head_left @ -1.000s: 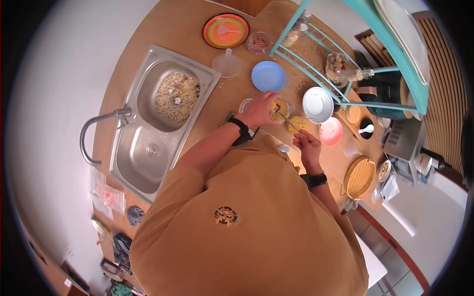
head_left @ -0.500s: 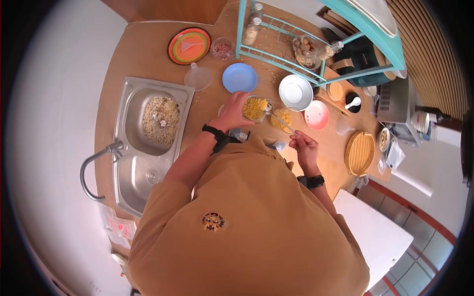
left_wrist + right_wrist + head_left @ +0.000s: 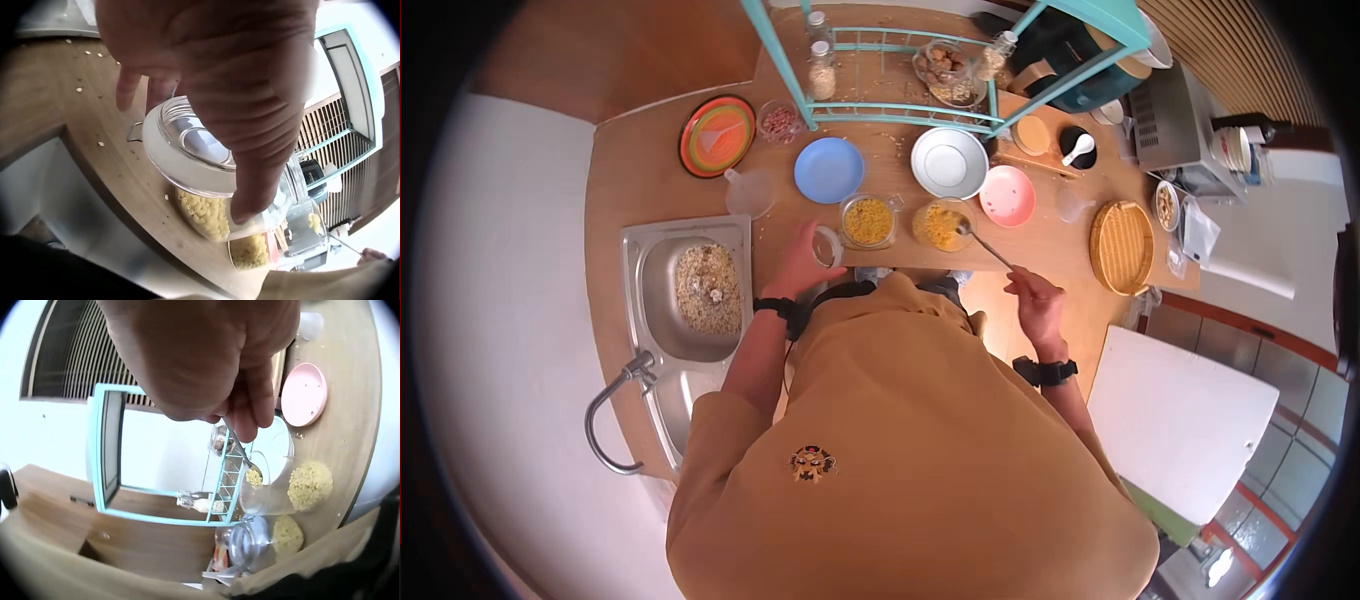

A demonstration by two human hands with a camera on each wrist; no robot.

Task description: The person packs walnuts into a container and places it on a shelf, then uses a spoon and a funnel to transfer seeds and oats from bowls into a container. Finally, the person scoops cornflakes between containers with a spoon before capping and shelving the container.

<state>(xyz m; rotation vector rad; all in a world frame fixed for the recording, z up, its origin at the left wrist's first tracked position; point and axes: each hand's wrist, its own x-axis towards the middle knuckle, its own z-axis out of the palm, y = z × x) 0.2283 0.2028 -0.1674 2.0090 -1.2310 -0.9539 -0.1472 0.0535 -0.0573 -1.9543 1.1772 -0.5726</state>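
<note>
My left hand holds a round glass lid beside the jar; in the left wrist view the thumb overlaps one edge of the lid and the fingers reach round its far side. A wire clasp sticks out near it. Just to the right stands a glass jar filled with small yellow pasta. My right hand pinches the handle of a metal spoon. Some pasta sits in the spoon's bowl, over a clear container that also holds pasta.
Behind the jar are a blue plate, a white bowl and a pink bowl. A teal rack stands at the back. The sink is at the left, a woven basket at the right.
My left hand has let go of the jar and shifted left to the lid. The spoon has gone from the jar's mouth to the clear container. The head view has swung round.
</note>
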